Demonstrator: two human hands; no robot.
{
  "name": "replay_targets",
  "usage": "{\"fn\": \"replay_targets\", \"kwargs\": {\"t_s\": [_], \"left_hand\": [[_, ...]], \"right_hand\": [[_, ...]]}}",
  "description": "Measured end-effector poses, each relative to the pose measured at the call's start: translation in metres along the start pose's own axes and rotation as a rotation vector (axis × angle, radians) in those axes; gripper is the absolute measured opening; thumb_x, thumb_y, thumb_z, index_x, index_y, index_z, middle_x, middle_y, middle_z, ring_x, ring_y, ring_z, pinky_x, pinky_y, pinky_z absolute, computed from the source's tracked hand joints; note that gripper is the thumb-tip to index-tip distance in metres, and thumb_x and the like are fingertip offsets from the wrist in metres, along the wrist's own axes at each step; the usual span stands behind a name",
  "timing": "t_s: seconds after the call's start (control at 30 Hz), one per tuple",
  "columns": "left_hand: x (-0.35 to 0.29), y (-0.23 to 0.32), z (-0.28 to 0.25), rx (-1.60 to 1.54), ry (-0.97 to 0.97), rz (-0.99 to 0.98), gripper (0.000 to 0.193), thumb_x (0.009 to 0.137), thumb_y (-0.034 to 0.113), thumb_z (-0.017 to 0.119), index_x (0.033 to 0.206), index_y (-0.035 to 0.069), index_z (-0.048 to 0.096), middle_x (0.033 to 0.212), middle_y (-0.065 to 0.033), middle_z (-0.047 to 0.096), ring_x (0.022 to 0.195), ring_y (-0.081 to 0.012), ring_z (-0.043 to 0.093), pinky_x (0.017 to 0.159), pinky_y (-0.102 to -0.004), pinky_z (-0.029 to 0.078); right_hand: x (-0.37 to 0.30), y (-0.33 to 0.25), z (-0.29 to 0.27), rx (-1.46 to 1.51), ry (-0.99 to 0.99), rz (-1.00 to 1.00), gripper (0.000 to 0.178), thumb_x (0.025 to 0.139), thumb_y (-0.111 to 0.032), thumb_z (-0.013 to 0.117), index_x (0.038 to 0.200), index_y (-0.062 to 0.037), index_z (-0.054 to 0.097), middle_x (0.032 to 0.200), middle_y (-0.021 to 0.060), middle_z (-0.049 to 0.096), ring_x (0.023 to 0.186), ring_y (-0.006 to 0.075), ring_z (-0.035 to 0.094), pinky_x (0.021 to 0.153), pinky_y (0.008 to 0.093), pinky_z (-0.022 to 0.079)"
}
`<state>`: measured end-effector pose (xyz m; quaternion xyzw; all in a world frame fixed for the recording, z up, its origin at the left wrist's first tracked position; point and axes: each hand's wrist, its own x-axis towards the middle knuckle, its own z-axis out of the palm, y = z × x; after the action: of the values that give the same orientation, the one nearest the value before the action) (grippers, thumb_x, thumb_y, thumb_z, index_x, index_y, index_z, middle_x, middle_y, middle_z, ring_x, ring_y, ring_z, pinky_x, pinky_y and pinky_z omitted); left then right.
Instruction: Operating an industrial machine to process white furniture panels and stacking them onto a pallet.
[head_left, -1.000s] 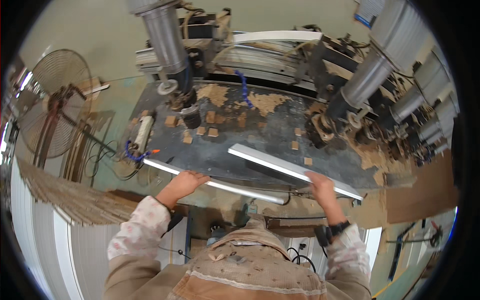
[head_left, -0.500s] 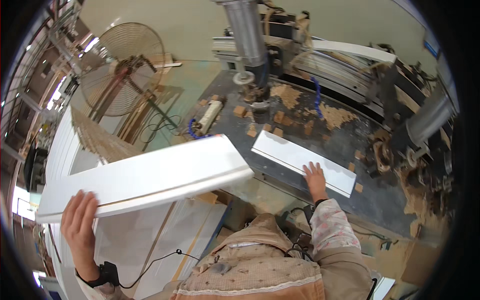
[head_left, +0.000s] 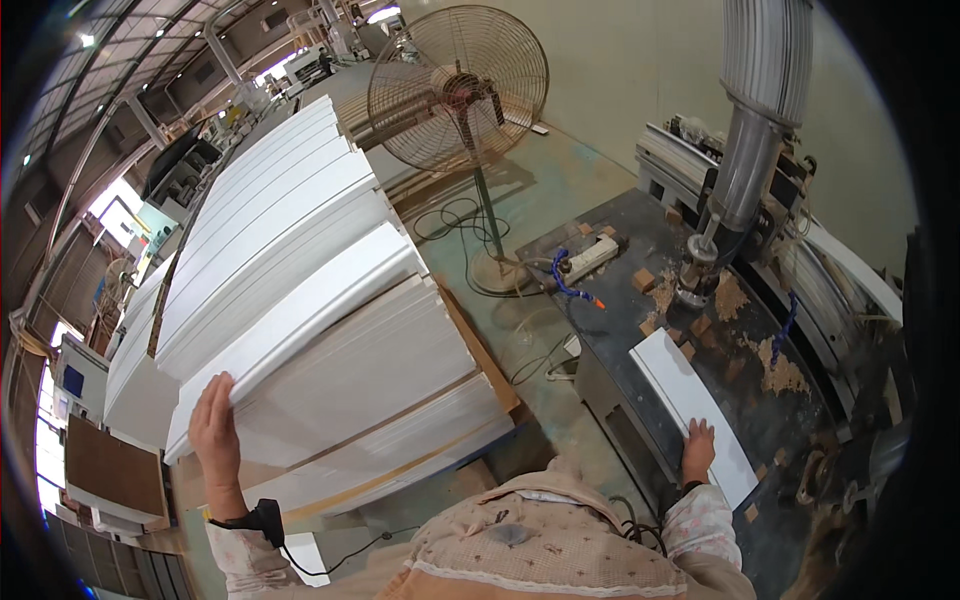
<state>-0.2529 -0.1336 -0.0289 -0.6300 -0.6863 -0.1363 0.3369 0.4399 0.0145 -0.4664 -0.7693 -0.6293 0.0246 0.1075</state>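
A long white grooved board (head_left: pixel 330 283) lies along the near side of a tall stack of similar boards at the left. At its near end my left hand (head_left: pixel 214 430) is closed on the edge, fingers together. To the right, a shorter white board (head_left: pixel 672 372) rests on the dark machine table (head_left: pixel 612 345). My right hand (head_left: pixel 698 452) lies on this board's near long edge with its fingers apart. Beyond it stands a spindle head (head_left: pixel 697 275) with a metal cylinder above.
The white board stack (head_left: pixel 290 190) fills the left. A caged pedestal fan (head_left: pixel 458 90) stands behind the gap between stack and table. Wood blocks (head_left: pixel 643 280) and sawdust (head_left: pixel 780 368) are scattered on the table, near a blue coiled hose (head_left: pixel 566 282). A second spindle unit (head_left: pixel 850 470) is at right.
The view has swung left. The long board, held up in the air by my left hand before, has come down onto the stack. My right hand stays on the shorter board.
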Motion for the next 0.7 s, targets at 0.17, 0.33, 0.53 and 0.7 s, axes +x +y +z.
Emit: {"fn": "replay_targets", "kwargs": {"t_s": [0.17, 0.33, 0.53, 0.7], "left_hand": [[-0.003, -0.011, 0.029, -0.039, -0.163, -0.056, 0.053, 0.088, 0.031, 0.059, 0.135, 0.01, 0.051, 0.139, -0.0166, 0.048, 0.129, -0.0371, 0.043, 0.107, -0.0455, 0.033], [0.001, -0.028, 0.051, -0.002, -0.1, -0.043, 0.059, 0.094, 0.045, 0.048, 0.137, 0.004, 0.047, 0.139, -0.0182, 0.048, 0.128, -0.0384, 0.043, 0.106, -0.0483, 0.032], [0.023, 0.095, 0.086, -0.326, 0.486, 0.434, 0.037, 0.093, 0.025, 0.062, 0.116, -0.003, 0.06, 0.11, -0.0219, 0.064, 0.098, -0.0404, 0.062, 0.09, -0.0488, 0.049], [0.037, 0.221, 0.142, -0.879, -0.114, 0.568, 0.039, 0.091, 0.019, 0.061, 0.124, -0.002, 0.054, 0.124, -0.0207, 0.056, 0.115, -0.0382, 0.054, 0.099, -0.0487, 0.042]], "right_hand": [[0.006, -0.004, 0.001, -0.028, -0.074, 0.043, 0.057, 0.075, -0.008, 0.07, 0.129, -0.0147, 0.054, 0.138, 0.016, 0.049, 0.127, 0.0415, 0.044, 0.101, 0.0425, 0.044], [0.008, 0.005, 0.014, -0.067, -0.02, -0.032, 0.058, 0.073, -0.013, 0.071, 0.129, -0.011, 0.055, 0.133, 0.0187, 0.052, 0.123, 0.0386, 0.049, 0.104, 0.0441, 0.042], [0.012, -0.009, 0.022, -0.07, 0.236, 0.063, 0.033, 0.085, -0.017, 0.053, 0.116, -0.0099, 0.064, 0.124, 0.0144, 0.059, 0.112, 0.0376, 0.056, 0.092, 0.0458, 0.049], [0.008, -0.024, -0.014, -0.04, -0.073, 0.28, 0.057, 0.073, -0.022, 0.074, 0.127, -0.0182, 0.056, 0.137, 0.0083, 0.049, 0.123, 0.0367, 0.047, 0.088, 0.0439, 0.052]]}}
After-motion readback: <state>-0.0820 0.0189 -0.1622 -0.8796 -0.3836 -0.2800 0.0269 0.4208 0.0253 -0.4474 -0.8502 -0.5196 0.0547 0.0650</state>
